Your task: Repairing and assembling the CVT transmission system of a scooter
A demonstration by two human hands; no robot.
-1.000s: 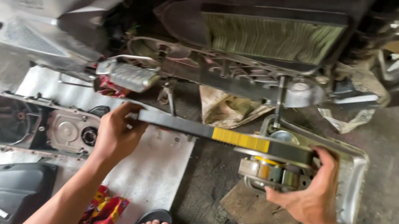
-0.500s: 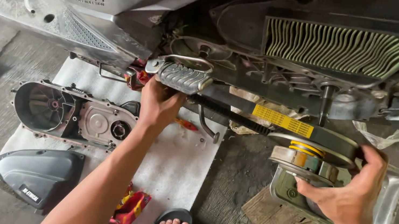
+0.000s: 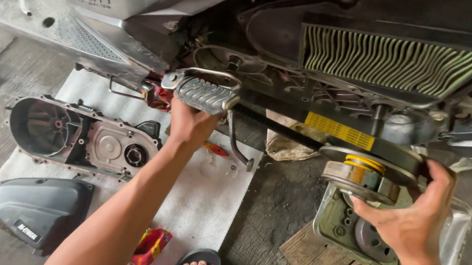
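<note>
While the scooter (image 3: 162, 3) stood above, the left hand (image 3: 191, 124) was closed around the front end of the black drive belt (image 3: 279, 128), just under the metal footrest (image 3: 203, 93). The right hand (image 3: 412, 215) gripped the round clutch pulley (image 3: 363, 173) at the belt's back end. A gray engine cover (image 3: 80, 137) lay on the white mat (image 3: 204, 204) nearby.
</note>
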